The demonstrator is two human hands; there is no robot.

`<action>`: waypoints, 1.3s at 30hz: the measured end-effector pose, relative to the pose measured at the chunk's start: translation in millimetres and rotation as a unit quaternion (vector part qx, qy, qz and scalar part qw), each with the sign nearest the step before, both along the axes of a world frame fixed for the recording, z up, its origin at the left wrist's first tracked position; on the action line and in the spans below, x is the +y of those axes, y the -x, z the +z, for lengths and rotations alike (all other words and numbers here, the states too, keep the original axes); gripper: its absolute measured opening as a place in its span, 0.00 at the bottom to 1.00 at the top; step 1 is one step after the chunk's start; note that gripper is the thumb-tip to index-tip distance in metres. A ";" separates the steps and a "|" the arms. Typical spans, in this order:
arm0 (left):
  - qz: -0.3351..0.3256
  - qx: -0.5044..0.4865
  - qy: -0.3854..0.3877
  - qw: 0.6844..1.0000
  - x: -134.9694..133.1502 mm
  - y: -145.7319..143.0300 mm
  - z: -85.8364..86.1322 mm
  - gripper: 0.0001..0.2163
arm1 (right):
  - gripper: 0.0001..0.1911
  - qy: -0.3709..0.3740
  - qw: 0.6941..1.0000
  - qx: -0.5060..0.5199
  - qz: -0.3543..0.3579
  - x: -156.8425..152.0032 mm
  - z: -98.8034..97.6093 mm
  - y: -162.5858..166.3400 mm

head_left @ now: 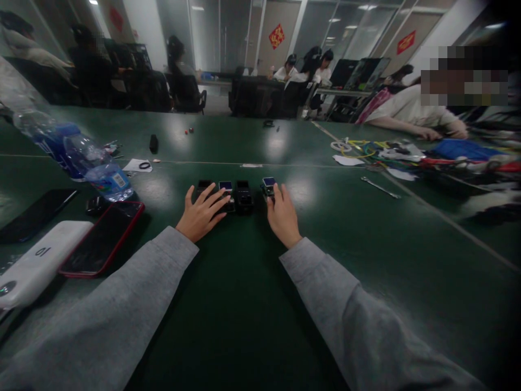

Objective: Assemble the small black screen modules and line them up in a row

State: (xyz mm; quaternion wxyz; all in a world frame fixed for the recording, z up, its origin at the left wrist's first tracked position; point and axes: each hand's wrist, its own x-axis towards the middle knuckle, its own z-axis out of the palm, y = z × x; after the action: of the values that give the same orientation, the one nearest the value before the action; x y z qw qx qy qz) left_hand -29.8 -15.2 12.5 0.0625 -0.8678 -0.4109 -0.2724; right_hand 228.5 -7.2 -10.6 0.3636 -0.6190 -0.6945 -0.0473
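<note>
Several small black box-shaped devices, some with a blue-lit top, stand in a row on the dark green table (244,304). My left hand (201,213) lies with fingers spread over the left ones; its fingertips touch the device (226,188) with a blue top. A plain black device (244,196) stands between my hands. My right hand (283,216) has its fingers curled around the rightmost device (268,185), which stands a little apart from the others. Both arms wear grey sleeves.
At left lie a tipped plastic water bottle (81,157), a red-cased phone (101,239), a white power bank (36,263) and a black phone (35,214). At right a person leans over cables and tools (407,152); a wrench (378,187) lies nearby. Other people sit at far desks.
</note>
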 end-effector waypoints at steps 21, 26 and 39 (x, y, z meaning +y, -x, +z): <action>0.080 -0.024 0.029 0.996 3.8 5.6 -2.4 0.19 | 0.22 -0.041 0.997 -0.054 0.033 -11.3 16.0 10.2; 0.093 -0.013 0.023 0.995 1.2 4.8 -0.4 0.18 | 0.29 0.020 1.000 -0.014 0.016 2.1 -3.8 -0.9; 0.107 -0.048 0.014 0.993 -0.1 6.1 5.3 0.16 | 0.29 -0.034 0.987 -0.094 0.129 -17.3 20.6 15.8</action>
State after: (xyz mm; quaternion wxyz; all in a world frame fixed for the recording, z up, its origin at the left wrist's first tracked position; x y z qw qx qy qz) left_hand -35.9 -15.3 17.8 0.0592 -0.8053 -0.5081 -0.2996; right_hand 212.6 -24.4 10.0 0.3207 -0.5046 -0.7975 -0.0810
